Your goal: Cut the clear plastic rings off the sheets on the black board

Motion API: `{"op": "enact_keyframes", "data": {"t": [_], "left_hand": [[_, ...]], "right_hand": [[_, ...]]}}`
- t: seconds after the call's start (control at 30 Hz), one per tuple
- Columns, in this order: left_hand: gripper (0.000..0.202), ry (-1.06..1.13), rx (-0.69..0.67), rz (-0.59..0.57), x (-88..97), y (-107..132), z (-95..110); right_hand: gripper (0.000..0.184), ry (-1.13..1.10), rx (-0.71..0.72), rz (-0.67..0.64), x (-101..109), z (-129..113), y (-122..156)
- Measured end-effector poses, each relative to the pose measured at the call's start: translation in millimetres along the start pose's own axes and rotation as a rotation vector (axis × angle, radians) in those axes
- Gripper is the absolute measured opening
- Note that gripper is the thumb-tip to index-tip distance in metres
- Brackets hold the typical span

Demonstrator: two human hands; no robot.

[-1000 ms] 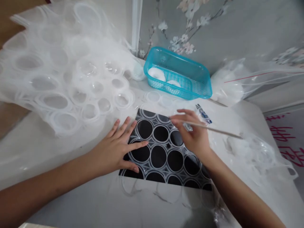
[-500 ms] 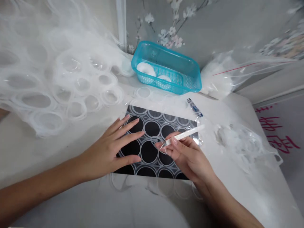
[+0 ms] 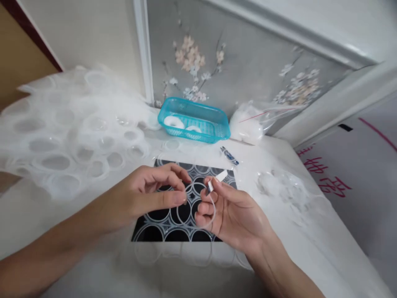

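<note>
Now the right hand (image 3: 235, 213) pinches a white-handled tool (image 3: 221, 176), clear plastic ring (image 3: 215, 212) at its fingers; left hand (image 3: 151, 192) curls at nine o'clock, grip unclear

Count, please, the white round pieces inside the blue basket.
2: one white piece at the left end of the basket, the second piece nearer its middle, partly hidden. Others may be hidden.

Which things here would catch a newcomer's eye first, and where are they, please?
Probably first the bright turquoise basket, at the back of the table by the flowered panel. Next comes the circle-patterned black sheet in the middle; above it the right hand holds a white tool, and a thin pale ring overlaps the palm. On the left, a large heap of whitish, ring-patterned plastic also stands out.
</note>
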State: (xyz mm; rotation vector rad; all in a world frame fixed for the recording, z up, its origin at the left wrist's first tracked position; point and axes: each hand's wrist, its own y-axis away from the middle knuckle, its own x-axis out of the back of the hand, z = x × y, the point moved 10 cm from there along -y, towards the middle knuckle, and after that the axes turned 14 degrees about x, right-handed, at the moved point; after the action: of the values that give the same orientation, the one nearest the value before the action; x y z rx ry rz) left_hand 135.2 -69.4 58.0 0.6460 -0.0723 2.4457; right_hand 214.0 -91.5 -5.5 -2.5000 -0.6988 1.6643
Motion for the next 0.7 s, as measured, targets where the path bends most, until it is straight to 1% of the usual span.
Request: {"op": "enact_keyframes", "data": {"t": [0.07,0.2,0.33,0.4,0.5,0.7], "left_hand": [[0.015,0.032,-0.013,0.019,0.0,5.1,12.6],[0.016,0.134,-0.064,0.054,0.9,19.9,33.7],[0.019,0.203,-0.110,0.083,-1.6,34.2,44.6],[0.022,0.219,-0.117,0.101,-3.4,39.4,46.1],[0.024,0.236,-0.113,0.085,-7.7,45.0,44.5],[0.023,0.240,-0.091,0.073,-6.9,52.2,37.3]], "right_hand": [[0.008,-0.038,0.033,-0.040,-10.8,-8.3,3.9],[0.008,-0.102,0.096,-0.117,-30.4,-22.7,14.2],[0.010,-0.131,0.114,-0.177,-44.6,-26.9,25.0],[0.011,-0.140,0.126,-0.198,-49.0,-27.4,29.6],[0.012,-0.151,0.136,-0.217,-52.5,-26.3,35.1],[0.012,-0.125,0.120,-0.197,-50.9,-20.3,40.7]]}}
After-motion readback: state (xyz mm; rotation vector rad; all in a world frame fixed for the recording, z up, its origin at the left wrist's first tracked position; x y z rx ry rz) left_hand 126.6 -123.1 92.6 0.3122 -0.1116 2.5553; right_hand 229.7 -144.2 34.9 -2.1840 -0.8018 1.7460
